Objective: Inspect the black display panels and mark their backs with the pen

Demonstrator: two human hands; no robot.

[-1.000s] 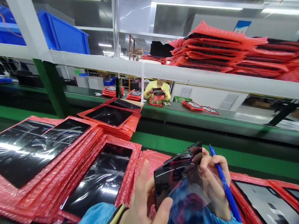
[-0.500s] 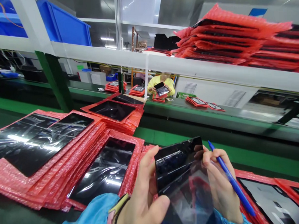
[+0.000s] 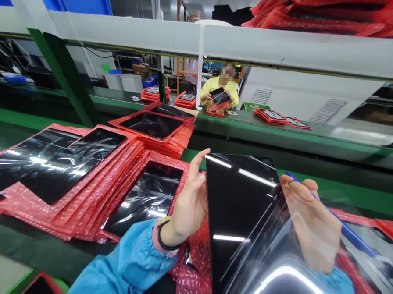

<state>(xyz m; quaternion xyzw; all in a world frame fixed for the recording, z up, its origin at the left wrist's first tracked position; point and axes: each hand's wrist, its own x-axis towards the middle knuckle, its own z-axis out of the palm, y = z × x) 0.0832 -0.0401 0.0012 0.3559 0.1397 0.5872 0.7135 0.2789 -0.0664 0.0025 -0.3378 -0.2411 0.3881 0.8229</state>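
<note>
My left hand (image 3: 190, 203) grips the left edge of a glossy black screen panel (image 3: 235, 201), tilted up in front of me with ceiling lights mirrored in it. A clear protective film (image 3: 276, 261) lies partly lifted off the panel's right side. The fingers of my right hand (image 3: 314, 223) are closed on the film's upper edge, and the hand shows through the film. That same hand also carries a blue pen (image 3: 356, 238), which slants down to the right. Below the panel, red bubble wrap (image 3: 199, 246) is partly covered.
Black screens on red bubble bags are piled at left (image 3: 93, 163), with another pile (image 3: 154, 126) behind. Wrapped panels (image 3: 369, 239) lie at right. A white shelf beam (image 3: 139, 32) and green post (image 3: 63, 78) cross ahead. A person in yellow (image 3: 221, 89) handles a screen across the line.
The panel has swung to face me more fully and fills more of the view. The film has come across its lower right with my right hand. The view has tipped downward.
</note>
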